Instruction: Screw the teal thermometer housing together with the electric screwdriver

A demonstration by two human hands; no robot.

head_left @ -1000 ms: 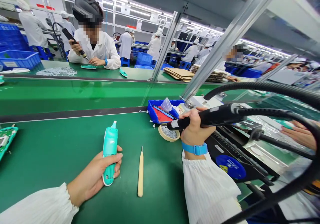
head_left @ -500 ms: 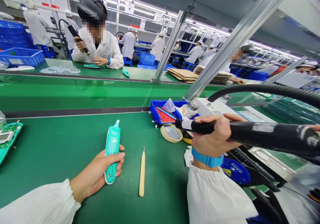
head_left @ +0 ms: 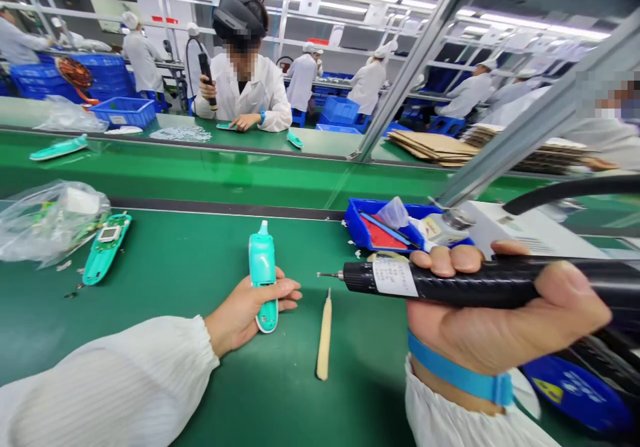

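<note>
My left hand (head_left: 250, 307) holds a teal and white handheld device (head_left: 263, 264) upright, thumb across its lower part, narrow white tip pointing away. My right hand (head_left: 500, 314) grips a black electric screwdriver (head_left: 455, 284), whose thin metal bit points left, above the mat. A blue band circles my right wrist. Between the hands, a tool with a pale wooden handle (head_left: 325, 344) lies on the green mat (head_left: 185, 274). At the left lies an opened teal housing (head_left: 107, 247) with a circuit board and small screen.
A blue tray (head_left: 363, 237) with a red pad and blue tweezers stands behind the screwdriver. A clear plastic bag (head_left: 60, 217) of parts is at the left. Metal posts and a white box (head_left: 535, 230) stand at the right. A person in white works across the bench.
The view has swung left, showing the plastic bag. The screwdriver has turned in my right hand and come nearer, its bit now visible. My left fingers have stretched out while the device stays held.
</note>
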